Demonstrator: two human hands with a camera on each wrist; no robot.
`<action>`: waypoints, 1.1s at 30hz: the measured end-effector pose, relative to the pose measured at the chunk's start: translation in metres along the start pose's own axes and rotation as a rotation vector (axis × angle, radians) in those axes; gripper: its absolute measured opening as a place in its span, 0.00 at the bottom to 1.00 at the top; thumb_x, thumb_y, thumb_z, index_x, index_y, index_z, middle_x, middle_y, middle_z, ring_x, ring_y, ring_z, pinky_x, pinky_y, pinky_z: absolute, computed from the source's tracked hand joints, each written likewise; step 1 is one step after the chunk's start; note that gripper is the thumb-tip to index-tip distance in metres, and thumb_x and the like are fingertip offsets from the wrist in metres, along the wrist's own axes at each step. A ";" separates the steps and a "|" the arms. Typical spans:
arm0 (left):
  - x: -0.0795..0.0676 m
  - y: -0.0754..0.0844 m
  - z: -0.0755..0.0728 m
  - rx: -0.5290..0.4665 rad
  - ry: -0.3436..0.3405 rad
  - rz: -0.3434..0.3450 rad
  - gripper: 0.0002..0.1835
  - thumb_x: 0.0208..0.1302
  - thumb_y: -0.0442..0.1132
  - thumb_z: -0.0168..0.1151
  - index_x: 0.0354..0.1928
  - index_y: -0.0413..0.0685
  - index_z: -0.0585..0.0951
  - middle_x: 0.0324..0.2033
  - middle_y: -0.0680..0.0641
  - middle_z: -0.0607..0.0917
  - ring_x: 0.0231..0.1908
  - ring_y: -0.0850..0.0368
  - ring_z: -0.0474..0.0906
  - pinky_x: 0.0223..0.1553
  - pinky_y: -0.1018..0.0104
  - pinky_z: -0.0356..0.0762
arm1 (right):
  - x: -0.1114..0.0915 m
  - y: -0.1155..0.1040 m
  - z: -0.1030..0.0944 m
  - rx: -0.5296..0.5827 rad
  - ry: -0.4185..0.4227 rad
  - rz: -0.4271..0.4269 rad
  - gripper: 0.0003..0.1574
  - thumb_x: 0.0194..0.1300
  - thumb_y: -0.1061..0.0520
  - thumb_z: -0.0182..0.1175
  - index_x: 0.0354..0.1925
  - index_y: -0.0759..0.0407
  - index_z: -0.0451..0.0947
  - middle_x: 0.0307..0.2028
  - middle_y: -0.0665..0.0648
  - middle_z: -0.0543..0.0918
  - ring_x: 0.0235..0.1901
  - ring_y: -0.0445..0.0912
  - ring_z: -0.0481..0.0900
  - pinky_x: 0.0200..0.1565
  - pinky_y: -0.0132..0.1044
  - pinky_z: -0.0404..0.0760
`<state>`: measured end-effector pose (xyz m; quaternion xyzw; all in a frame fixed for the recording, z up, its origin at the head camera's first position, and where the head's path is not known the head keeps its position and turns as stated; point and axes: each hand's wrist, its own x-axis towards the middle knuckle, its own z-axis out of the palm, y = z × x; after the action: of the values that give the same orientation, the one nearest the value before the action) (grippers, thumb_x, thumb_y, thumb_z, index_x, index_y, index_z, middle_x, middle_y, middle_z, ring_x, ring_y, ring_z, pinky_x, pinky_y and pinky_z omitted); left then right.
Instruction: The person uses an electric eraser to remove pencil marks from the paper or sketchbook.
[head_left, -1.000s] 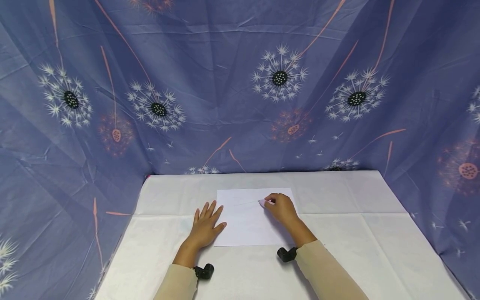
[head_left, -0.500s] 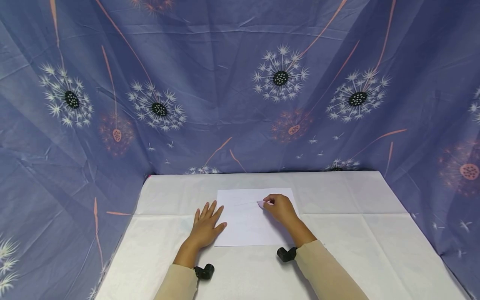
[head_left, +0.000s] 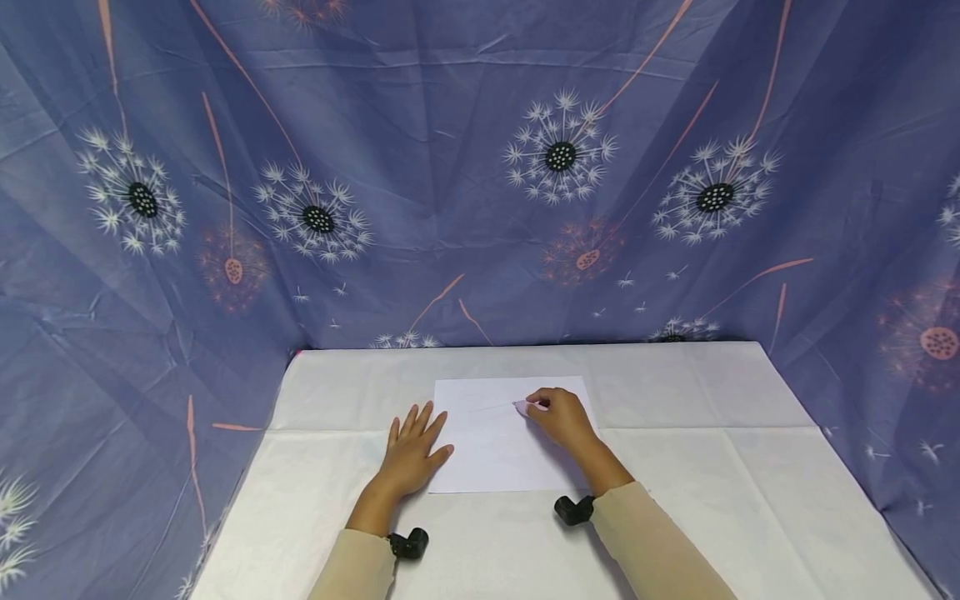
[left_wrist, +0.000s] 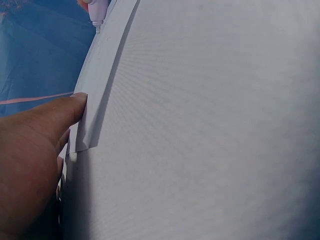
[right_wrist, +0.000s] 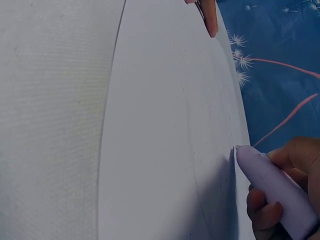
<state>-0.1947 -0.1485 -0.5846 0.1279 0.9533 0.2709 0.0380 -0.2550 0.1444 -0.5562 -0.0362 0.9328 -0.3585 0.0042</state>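
Observation:
A white sheet of paper (head_left: 495, 454) lies on the white-covered table, with a faint slanting line on its upper half. My left hand (head_left: 408, 454) rests flat at the sheet's left edge, fingers spread; in the left wrist view its thumb (left_wrist: 65, 110) touches the paper. My right hand (head_left: 564, 417) grips a lavender pen-like tool (right_wrist: 275, 185) with a rounded body and a small narrow tip. That tip is at the paper's surface, near the right end of the faint line. Its exact kind cannot be told. The right palm hides part of the tool's rear.
The white tablecloth (head_left: 690, 500) spreads around the paper, with visible fold creases. A blue curtain (head_left: 450, 183) with dandelion prints hangs behind the table and along both sides. Each wrist wears a black camera mount (head_left: 408, 543).
The right hand and the lavender tool have shifted very slightly left along the faint line. The left hand and the paper stay in place.

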 end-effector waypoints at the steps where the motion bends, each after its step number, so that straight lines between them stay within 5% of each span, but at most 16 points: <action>1: 0.000 0.000 0.000 -0.002 -0.002 -0.001 0.34 0.74 0.54 0.55 0.77 0.51 0.64 0.80 0.40 0.53 0.81 0.36 0.41 0.77 0.33 0.32 | 0.000 0.000 0.000 -0.004 -0.002 -0.001 0.09 0.65 0.52 0.68 0.42 0.53 0.89 0.43 0.57 0.89 0.45 0.51 0.85 0.51 0.50 0.82; 33: 0.001 -0.001 0.001 0.007 -0.009 -0.001 0.34 0.74 0.55 0.54 0.77 0.52 0.63 0.80 0.41 0.52 0.81 0.37 0.40 0.77 0.33 0.31 | 0.000 -0.003 0.000 0.006 -0.004 0.015 0.10 0.65 0.52 0.67 0.42 0.53 0.89 0.44 0.58 0.89 0.47 0.53 0.85 0.52 0.50 0.82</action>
<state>-0.1955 -0.1488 -0.5857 0.1287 0.9541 0.2670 0.0422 -0.2545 0.1421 -0.5543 -0.0300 0.9320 -0.3612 0.0088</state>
